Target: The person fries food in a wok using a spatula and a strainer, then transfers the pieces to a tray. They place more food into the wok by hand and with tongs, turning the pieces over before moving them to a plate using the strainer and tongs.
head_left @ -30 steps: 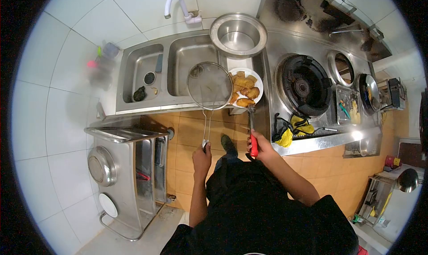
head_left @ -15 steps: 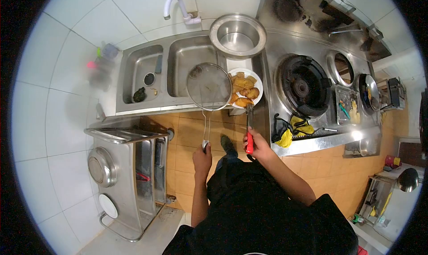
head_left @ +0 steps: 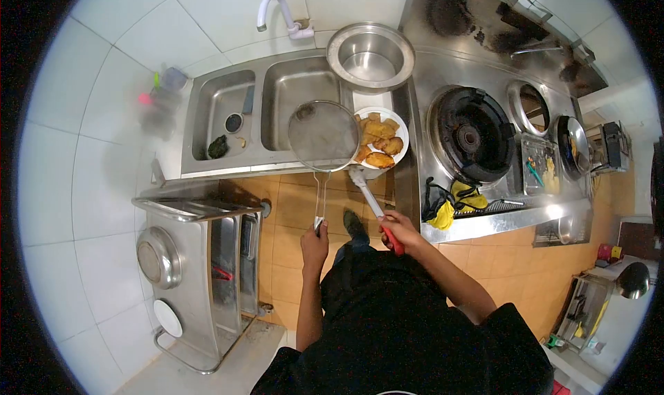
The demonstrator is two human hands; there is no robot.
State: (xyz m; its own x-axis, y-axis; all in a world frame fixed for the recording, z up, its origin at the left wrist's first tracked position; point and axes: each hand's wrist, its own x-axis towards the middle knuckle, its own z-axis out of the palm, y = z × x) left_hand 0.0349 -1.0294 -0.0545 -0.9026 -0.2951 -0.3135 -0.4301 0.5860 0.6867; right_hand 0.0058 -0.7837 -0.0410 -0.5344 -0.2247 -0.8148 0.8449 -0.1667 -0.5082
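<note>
My left hand (head_left: 315,241) is closed round the end of a long-handled round mesh strainer (head_left: 324,136), held level over the front of the right sink basin. Dark residue sticks near its upper rim; no food lies in it. My right hand (head_left: 400,229) grips red-handled metal tongs (head_left: 373,200), tilted up to the left. Their tip is just below a white plate (head_left: 404,134), apart from the food. On the plate lie several golden fried pieces (head_left: 380,129), the most orange one (head_left: 380,160) at the near edge. The strainer's right rim overlaps the plate's left side.
A large steel pot (head_left: 370,56) stands behind the plate. To the right are a black wok burner (head_left: 470,138), yellow-black gloves (head_left: 443,212) and a tray (head_left: 539,167). A double sink (head_left: 221,118) with a faucet (head_left: 283,15) lies ahead; a steel trolley (head_left: 197,257) stands left.
The tongs have drawn back from the orange piece, their tip swinging left and down off the plate. My right hand has shifted slightly down and right. The strainer has barely moved.
</note>
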